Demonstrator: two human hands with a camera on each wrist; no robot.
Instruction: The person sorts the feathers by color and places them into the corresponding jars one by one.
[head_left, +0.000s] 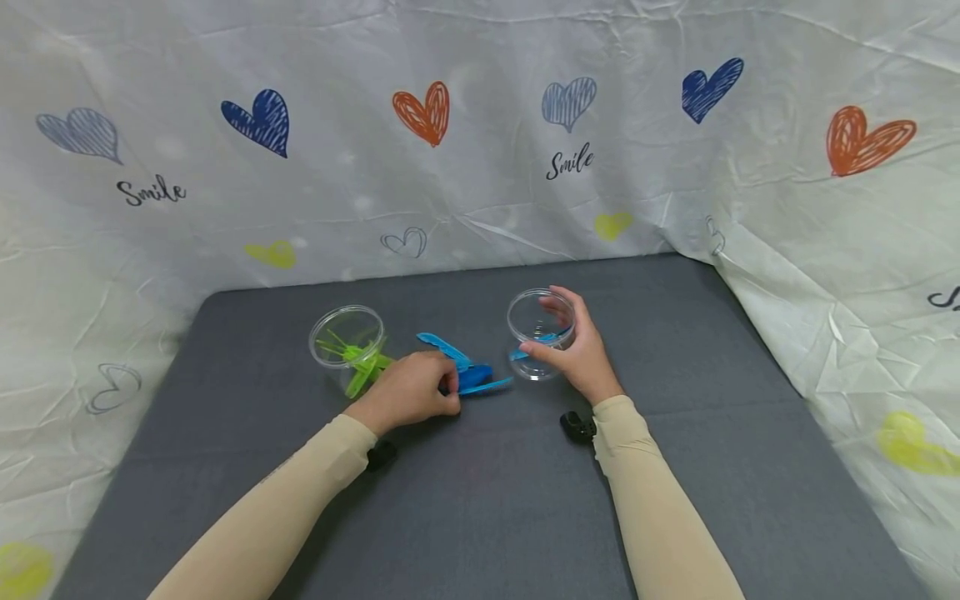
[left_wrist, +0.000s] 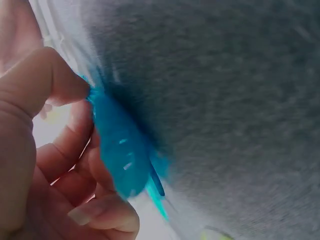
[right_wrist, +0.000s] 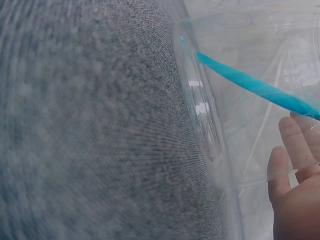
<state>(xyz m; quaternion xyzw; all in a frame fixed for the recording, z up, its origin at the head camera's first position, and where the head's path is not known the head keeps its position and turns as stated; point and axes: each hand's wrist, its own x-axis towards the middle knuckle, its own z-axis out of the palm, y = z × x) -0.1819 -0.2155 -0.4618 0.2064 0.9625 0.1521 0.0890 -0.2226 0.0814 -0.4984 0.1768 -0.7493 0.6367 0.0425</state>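
- The left hand (head_left: pixel 415 388) is resting on the grey mat (head_left: pixel 480 500), its thumb and curled fingers (left_wrist: pixel 70 150) pinching a small pile of blue plastic pieces (head_left: pixel 468 373) that is lying near the middle of the mat.
- The right hand (head_left: pixel 576 352) is wrapping around a clear plastic cup (head_left: pixel 542 332) just right of the pile, fingers curled against its wall; the cup is tilting with its mouth facing the person.
- One blue piece (right_wrist: pixel 255 87) is lying inside that cup.
- A second clear cup (head_left: pixel 348 342) is standing to the left of the left hand, holding green plastic pieces (head_left: pixel 360 358) that are poking out over its near rim.
- A white cloth with hearts (head_left: pixel 480 142) is hanging behind and to both sides of the mat.
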